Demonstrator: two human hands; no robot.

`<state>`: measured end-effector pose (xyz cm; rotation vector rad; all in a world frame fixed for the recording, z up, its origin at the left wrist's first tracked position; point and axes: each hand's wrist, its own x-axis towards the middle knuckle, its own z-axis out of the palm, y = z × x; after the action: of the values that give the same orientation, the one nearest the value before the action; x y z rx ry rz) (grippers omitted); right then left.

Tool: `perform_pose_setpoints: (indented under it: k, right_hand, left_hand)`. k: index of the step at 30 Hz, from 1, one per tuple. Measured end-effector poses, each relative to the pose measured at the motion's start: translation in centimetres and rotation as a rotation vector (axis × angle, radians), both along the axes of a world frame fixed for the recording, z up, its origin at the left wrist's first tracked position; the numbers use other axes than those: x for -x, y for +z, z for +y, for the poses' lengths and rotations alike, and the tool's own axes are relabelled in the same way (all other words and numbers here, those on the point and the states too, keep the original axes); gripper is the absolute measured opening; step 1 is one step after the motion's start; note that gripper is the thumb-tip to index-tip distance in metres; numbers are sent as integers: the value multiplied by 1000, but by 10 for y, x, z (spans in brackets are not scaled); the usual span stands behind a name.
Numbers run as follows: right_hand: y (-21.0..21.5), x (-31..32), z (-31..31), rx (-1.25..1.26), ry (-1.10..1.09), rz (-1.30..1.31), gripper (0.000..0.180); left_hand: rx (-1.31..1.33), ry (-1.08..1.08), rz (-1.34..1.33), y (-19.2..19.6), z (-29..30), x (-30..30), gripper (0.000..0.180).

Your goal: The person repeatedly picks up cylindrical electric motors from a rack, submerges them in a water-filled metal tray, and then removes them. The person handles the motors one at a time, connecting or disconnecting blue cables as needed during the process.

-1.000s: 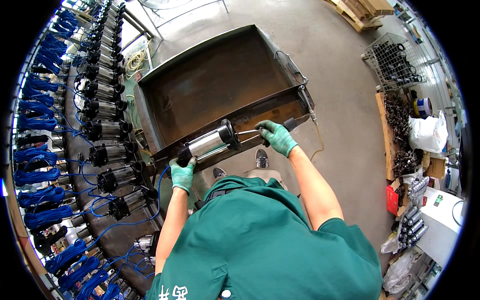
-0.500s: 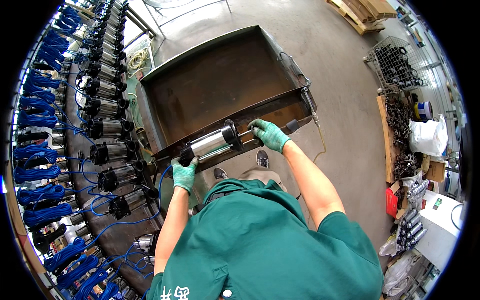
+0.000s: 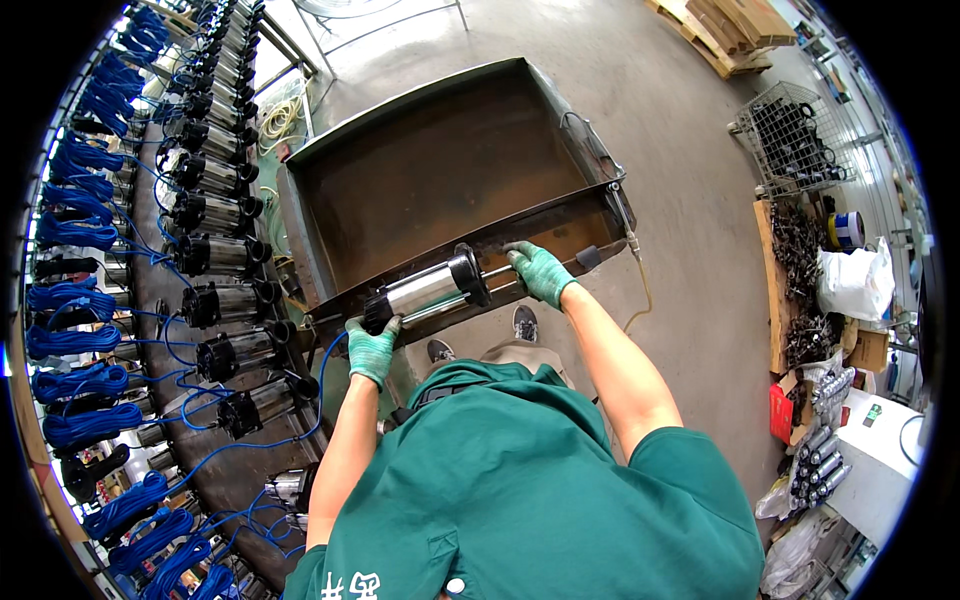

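A silver submersible pump (image 3: pixel 420 292) with black ends lies across the near rail of a metal tank (image 3: pixel 318 295). My left hand (image 3: pixel 371 352), in a green glove, is closed around its black left end, where a blue cable runs off. Out past the pump's right end, my gloved right hand (image 3: pixel 543 274) is closed on a thin metal rod (image 3: pixel 497 270) in line with the pump. The fingertips on that rod are partly hidden. Below it, a second rod passes alongside the pump to a dark block (image 3: pixel 588 257).
Left of me, a long bench (image 3: pixel 150 215) carries a row of similar pumps, with coiled blue cables (image 3: pixel 85 385) beside them. A hose (image 3: pixel 645 290) hangs at the tank's right corner. Farther right are a wire basket (image 3: pixel 793 135) and a white bag (image 3: pixel 856 282).
My right hand has shifted slightly right, away from the pump, and a little more of the rod shows. My left hand keeps its place on the pump's end.
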<state>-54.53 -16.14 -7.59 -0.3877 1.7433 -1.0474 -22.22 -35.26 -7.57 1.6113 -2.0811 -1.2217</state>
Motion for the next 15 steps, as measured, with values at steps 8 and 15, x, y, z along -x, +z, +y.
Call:
perform_pose_setpoints:
  k: [8, 15]
  right_hand:
    - [9, 20, 24, 173, 53, -550, 54]
    - [3, 15, 6, -29, 50, -119, 54]
  left_hand:
    - [-18, -10, -26, 10, 1, 5, 65]
    - [-8, -14, -27, 15, 3, 8, 69]
